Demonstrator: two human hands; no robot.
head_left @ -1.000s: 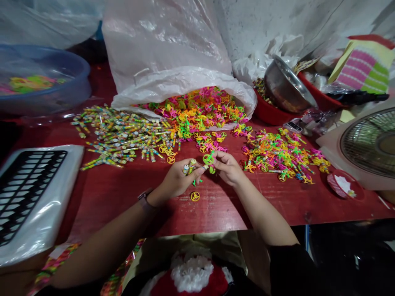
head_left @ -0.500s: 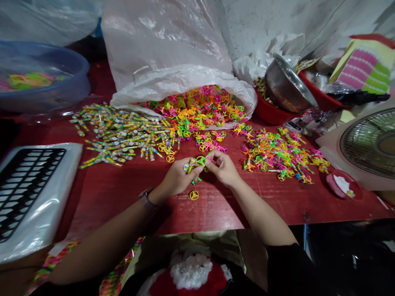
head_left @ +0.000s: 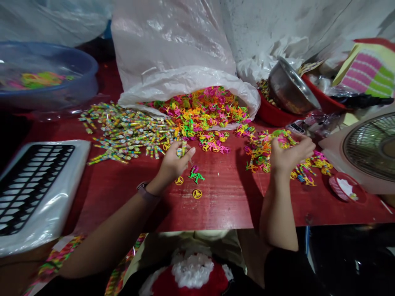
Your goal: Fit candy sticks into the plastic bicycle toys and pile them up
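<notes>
My left hand (head_left: 172,165) is closed around a few small tubes with printed wrappers (head_left: 181,150), above the middle of the red table. Just below it lie a green plastic piece (head_left: 196,177), a yellow spoked wheel (head_left: 197,194) and a second yellow wheel (head_left: 179,181). My right hand (head_left: 288,155) hovers over a pile of assembled plastic toys (head_left: 259,158), fingers spread. A green and pink piece (head_left: 280,136) shows by its fingertips, blurred and seemingly loose. A heap of printed tubes (head_left: 129,130) lies beyond my left hand.
Behind, a white plastic bag (head_left: 185,76) spills coloured plastic parts (head_left: 212,113). A blue basin (head_left: 83,76) and a bagged black abacus-like rack (head_left: 37,185) stand left. At right are a metal bowl (head_left: 291,88), a fan (head_left: 370,144) and a small red basket (head_left: 338,188).
My hands were together at the middle with a green wheel piece between them. My right hand has swung right to the toy pile and opened. The left stays closed on the tubes, slightly left.
</notes>
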